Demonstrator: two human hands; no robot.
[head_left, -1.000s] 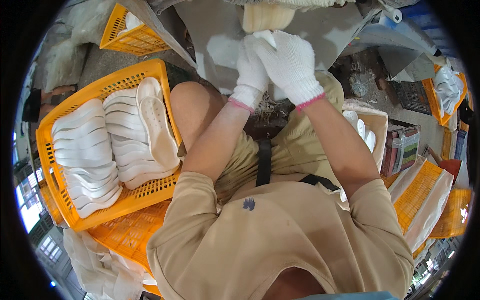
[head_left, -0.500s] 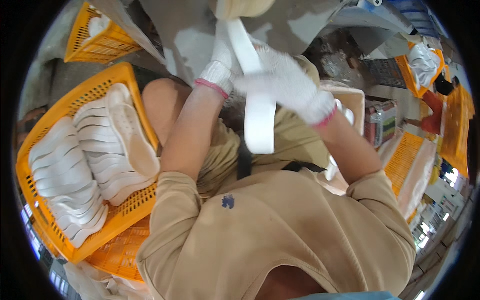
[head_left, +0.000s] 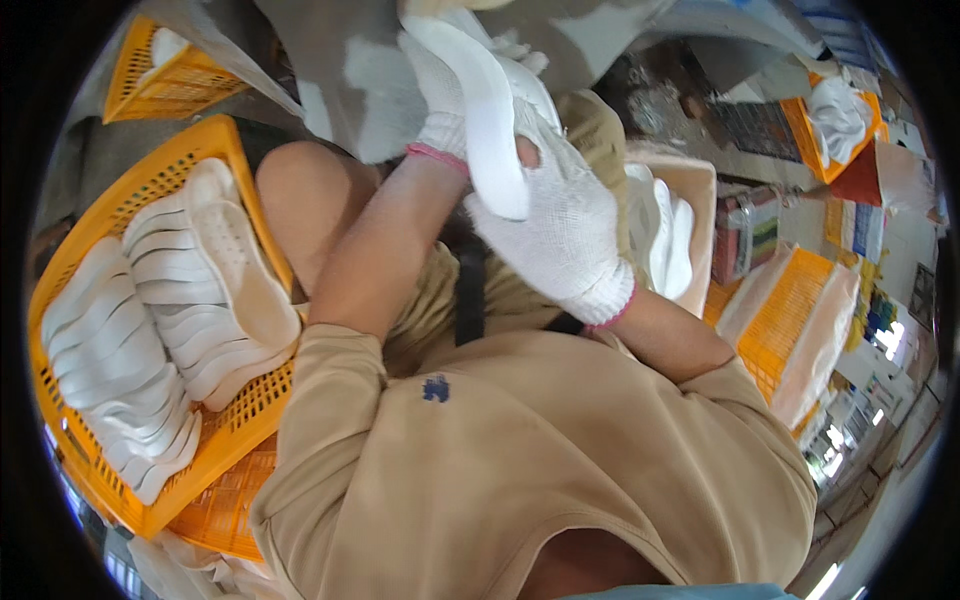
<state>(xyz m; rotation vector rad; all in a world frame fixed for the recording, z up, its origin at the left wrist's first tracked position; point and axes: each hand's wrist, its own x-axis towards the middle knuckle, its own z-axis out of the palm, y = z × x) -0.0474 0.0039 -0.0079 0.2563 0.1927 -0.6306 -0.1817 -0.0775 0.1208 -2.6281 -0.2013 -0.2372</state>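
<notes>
Fingers of the left hand (head_left: 436,90) are closed about a white sole (head_left: 488,110), right of the yellow crate (head_left: 225,455), with the right hand (head_left: 562,218) at its near end, finger closure indeterminable.

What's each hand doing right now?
Left hand: closed, holding a white sole.
Right hand: at the sole's lower end; grip can't be told.

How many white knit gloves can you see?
2. One is on the left hand, partly hidden behind the white sole; the other is on the right hand, by that sole's lower end. Others could be out of sight.
</notes>
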